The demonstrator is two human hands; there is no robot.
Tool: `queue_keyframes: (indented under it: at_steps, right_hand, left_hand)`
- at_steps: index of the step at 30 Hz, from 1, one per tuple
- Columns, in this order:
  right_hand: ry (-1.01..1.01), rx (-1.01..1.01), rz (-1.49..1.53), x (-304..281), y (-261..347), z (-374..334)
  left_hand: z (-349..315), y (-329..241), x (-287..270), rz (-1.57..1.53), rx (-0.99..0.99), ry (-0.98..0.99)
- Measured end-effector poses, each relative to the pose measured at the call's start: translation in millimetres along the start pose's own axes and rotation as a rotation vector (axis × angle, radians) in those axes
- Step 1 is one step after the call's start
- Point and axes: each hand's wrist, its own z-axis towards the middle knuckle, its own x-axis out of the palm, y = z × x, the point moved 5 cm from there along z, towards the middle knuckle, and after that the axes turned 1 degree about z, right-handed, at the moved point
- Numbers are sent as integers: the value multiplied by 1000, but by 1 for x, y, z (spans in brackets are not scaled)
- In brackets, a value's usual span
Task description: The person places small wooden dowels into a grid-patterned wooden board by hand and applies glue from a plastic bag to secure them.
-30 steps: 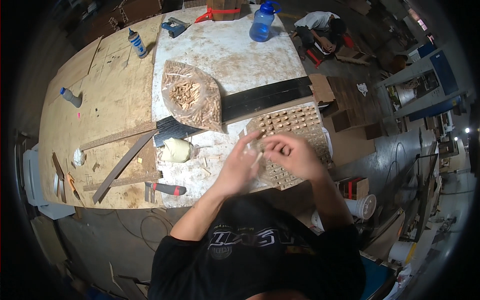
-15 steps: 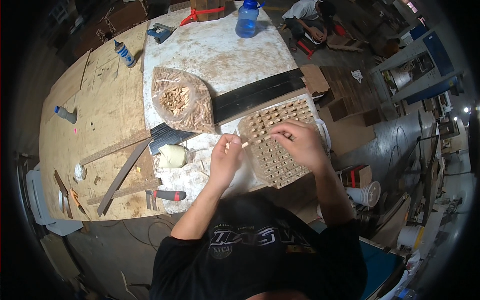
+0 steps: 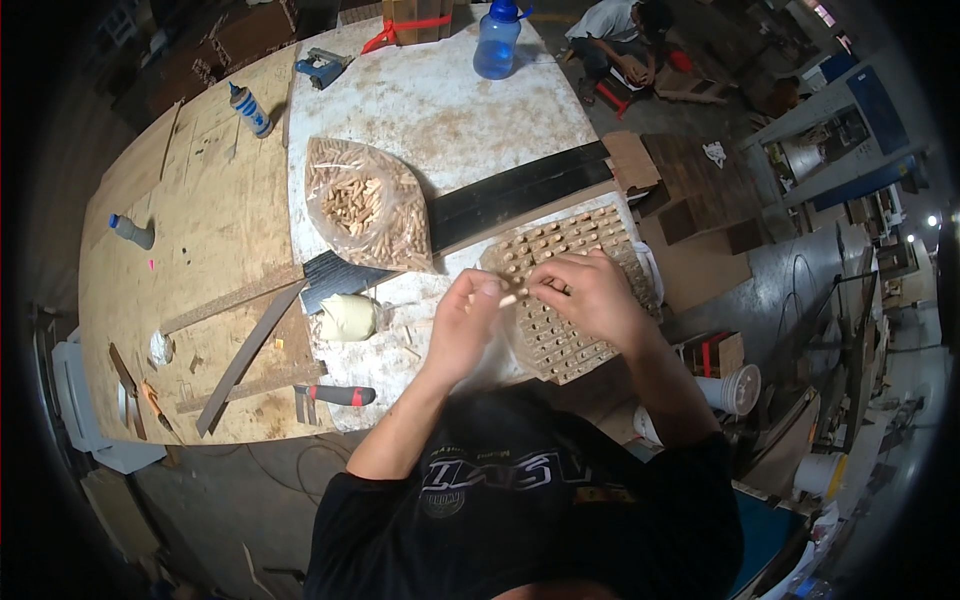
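Pale wood fills the middle of the work: a holed board (image 3: 575, 345) lies on the surface (image 3: 460, 120), many small pegs standing in its far rows, while the holes nearer the person look mostly unfilled. At the board's left edge, the left hand (image 3: 465, 320) has a peg (image 3: 508, 299) pinched between thumb and finger, its end pointing toward the board. The right hand (image 3: 590, 295) hangs over the board with fingertips drawn together just beside that peg; I cannot tell whether they touch it or already clasp something. Half a second ago the two hands were farther apart; now they have closed toward each other, which suggests, as a judgement, a peg passing from the left grip to the right one rather than being set in a hole. The clear bag of pegs (image 3: 365, 205) sits beyond the board and to its left, against the black strips (image 3: 520, 195). Left of the board and nearer the person lies a tool with a red and black handle (image 3: 345, 395), untouched by either hand.
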Motion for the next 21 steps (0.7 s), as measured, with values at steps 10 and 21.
queue_keyframes:
  at_steps: [10, 21]
  right_hand:
    - [-124, 160, 664, 15, -2, -33]
    - [-165, 360, 267, -18, -29, -25]
  left_hand:
    - [-4, 1, 22, 130, 72, 126]
    - [1, 0, -1, -29, -107, 95]
